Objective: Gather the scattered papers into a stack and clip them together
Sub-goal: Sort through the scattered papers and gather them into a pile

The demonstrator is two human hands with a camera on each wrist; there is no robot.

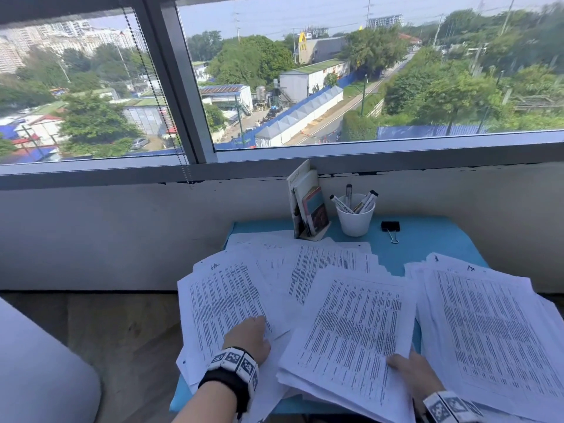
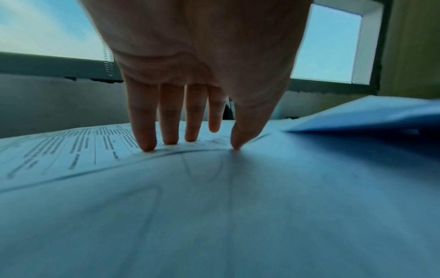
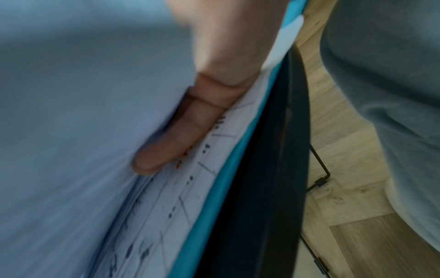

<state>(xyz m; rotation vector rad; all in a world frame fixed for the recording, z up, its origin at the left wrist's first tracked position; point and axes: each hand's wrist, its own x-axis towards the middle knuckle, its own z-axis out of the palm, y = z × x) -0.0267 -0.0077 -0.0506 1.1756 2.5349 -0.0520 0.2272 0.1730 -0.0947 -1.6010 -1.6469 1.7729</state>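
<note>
Printed white papers lie fanned over a small blue table. A left pile, a middle pile and a right pile overlap. My left hand rests on the left pile with straight fingers pressing the sheet. My right hand grips the near edge of the middle pile, thumb on top and fingers underneath; this bundle is lifted off the sheets below. A black binder clip lies at the back of the table, away from both hands.
A white cup of markers and a small holder with booklets stand at the table's back, against the wall under a wide window. Wooden floor lies left of the table. A pale rounded object sits at far left.
</note>
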